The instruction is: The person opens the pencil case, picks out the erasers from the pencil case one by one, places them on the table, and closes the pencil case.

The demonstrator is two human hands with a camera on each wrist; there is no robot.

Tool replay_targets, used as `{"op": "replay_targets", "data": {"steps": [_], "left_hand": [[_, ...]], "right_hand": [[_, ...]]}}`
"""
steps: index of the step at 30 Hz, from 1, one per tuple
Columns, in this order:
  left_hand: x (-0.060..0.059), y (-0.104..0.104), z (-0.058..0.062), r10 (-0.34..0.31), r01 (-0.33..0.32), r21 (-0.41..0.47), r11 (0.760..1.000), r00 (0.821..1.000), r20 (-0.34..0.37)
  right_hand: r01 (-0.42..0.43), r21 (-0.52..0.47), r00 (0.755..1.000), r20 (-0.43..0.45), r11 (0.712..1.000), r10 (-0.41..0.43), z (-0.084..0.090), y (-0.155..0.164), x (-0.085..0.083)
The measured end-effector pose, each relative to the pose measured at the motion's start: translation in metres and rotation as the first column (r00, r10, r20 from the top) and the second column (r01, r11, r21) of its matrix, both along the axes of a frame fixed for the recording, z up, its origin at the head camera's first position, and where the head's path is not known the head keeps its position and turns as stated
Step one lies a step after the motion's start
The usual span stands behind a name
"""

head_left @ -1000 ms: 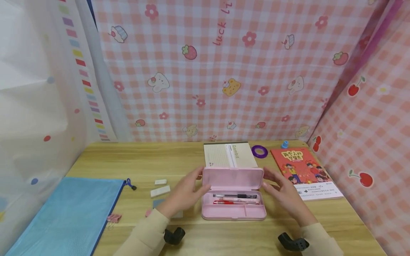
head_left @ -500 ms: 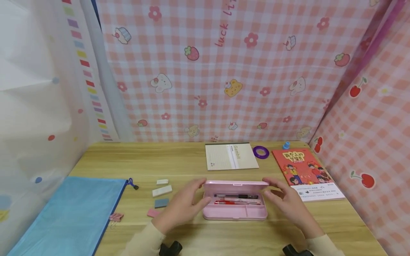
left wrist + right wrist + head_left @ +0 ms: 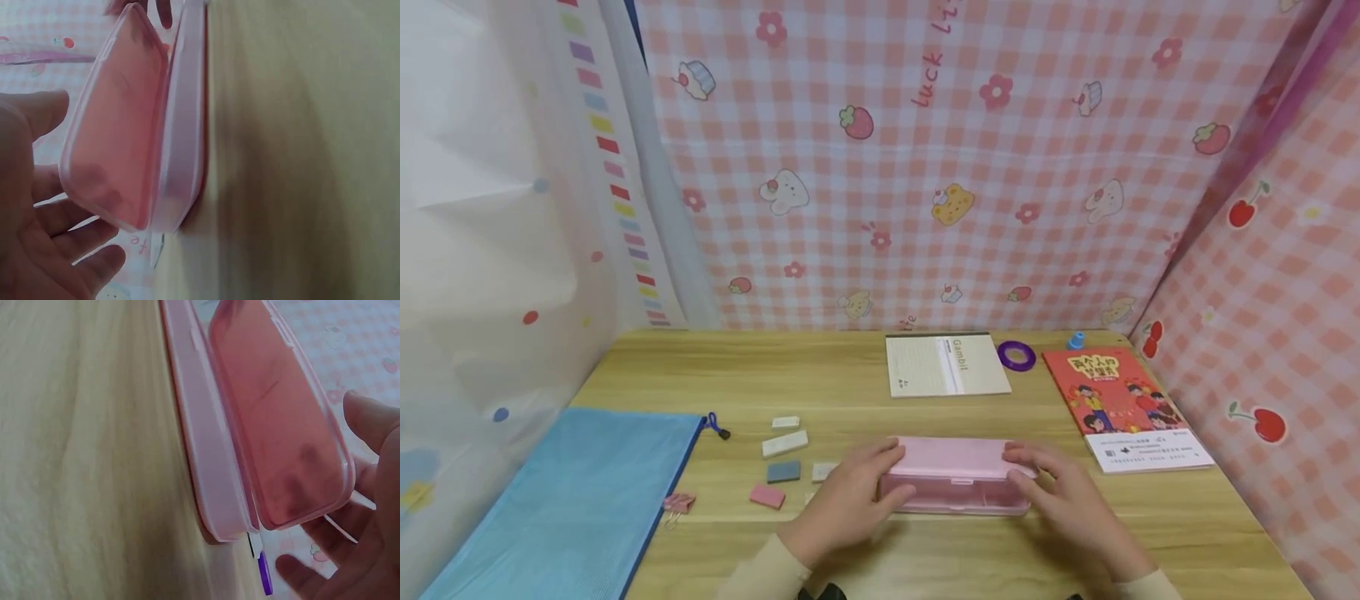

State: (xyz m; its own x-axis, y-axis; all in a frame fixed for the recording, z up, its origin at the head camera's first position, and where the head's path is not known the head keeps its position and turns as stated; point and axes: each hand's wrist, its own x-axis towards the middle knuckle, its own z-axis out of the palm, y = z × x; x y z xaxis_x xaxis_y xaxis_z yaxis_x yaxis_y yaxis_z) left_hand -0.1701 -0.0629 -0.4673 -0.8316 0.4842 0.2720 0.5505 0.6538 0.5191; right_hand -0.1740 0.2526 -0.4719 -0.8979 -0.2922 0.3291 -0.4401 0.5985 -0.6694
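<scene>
A pink pencil case (image 3: 966, 498) lies in front of me with its lid (image 3: 953, 455) tilted partway down over the base. Dim shapes are all that show inside. At the left end of the lid, my left hand (image 3: 850, 500) touches it with fingers behind, the thumb standing apart in the left wrist view. My right hand (image 3: 1071, 504) does the same at the right end, fingers behind the lid (image 3: 287, 425) and thumb free of it. Left of the case lie several erasers: white (image 3: 785, 443), blue-grey (image 3: 783, 472) and pink (image 3: 767, 497). My left hand partly hides others.
A blue mesh pouch (image 3: 572, 492) lies at the left, a pink binder clip (image 3: 679, 502) at its edge. Behind the case are a notebook (image 3: 917, 367), purple tape (image 3: 1017, 356), a small blue object (image 3: 1077, 340) and a red book (image 3: 1097, 383).
Both hands have swung the lid forward and down from upright, so the pens inside are now covered. The notebook behind and the erasers at left show more fully.
</scene>
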Motion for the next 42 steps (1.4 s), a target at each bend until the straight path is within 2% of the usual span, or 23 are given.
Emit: {"op": "replay_targets", "data": {"steps": [4,8,15,23,30,38,42], "left_hand": [[-0.002,0.009,-0.004,-0.017,0.015,-0.068,0.998,1.0,-0.025],[-0.009,0.016,-0.005,-0.012,0.007,-0.113,0.994,0.999,-0.046],[-0.018,0.022,-0.001,0.007,-0.007,-0.181,0.984,1.0,-0.001],[-0.02,0.025,0.002,0.019,-0.018,-0.206,0.978,1.0,0.005],[-0.016,0.025,-0.005,0.016,-0.024,-0.233,0.972,0.999,-0.036],[-0.014,0.026,-0.01,0.009,-0.025,-0.194,0.981,0.996,-0.086],[-0.006,0.018,-0.008,0.016,-0.032,-0.169,0.985,0.995,-0.096]], "right_hand": [[-0.001,0.111,1.0,0.018,0.994,-0.001,-0.003,-0.003,-0.004],[-0.008,0.175,0.998,0.056,0.984,-0.002,-0.003,-0.008,-0.009],[-0.029,0.266,0.996,0.084,0.963,0.007,-0.004,-0.013,-0.012],[-0.03,0.305,0.997,0.071,0.952,0.009,-0.002,-0.012,-0.008],[-0.021,0.315,0.998,0.065,0.949,0.001,-0.007,-0.013,-0.003],[-0.02,0.311,0.999,0.042,0.95,0.007,-0.007,-0.01,0.0],[-0.024,0.315,0.999,0.053,0.949,0.008,-0.004,-0.009,0.002]]}}
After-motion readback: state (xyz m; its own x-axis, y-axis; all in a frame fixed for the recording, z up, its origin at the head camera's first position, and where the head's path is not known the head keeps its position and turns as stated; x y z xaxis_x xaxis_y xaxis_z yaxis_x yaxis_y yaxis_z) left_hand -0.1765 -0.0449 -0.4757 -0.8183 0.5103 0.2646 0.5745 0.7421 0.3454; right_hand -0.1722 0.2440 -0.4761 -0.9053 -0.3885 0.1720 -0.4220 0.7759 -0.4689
